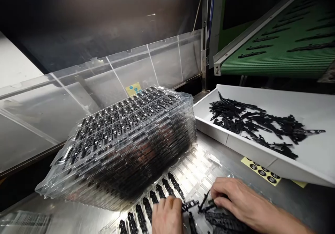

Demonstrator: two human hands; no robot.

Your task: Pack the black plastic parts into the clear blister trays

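My left hand (167,216) is closed, its fingers bent down over a clear plastic tray (201,162). A slim black plastic part (193,204) juts out from its fingertips on the right. In the tray, several similar black strips (141,217) lie side by side in narrow slots. My right hand (231,198) is to the right, thumb and fingers pinched on another thin black plastic part (204,202). Under that hand lies a loose heap of black parts (222,220), partly covered by the palm and cut off by the frame's lower edge.
A tall stack of filled clear trays (146,146) stands behind my left hand. At right, a white bin (220,134) holds a pile of black parts. Beyond it, a green conveyor belt (264,64) carries spaced strips. Yellow sticker sheets (261,171) lie by the bin.
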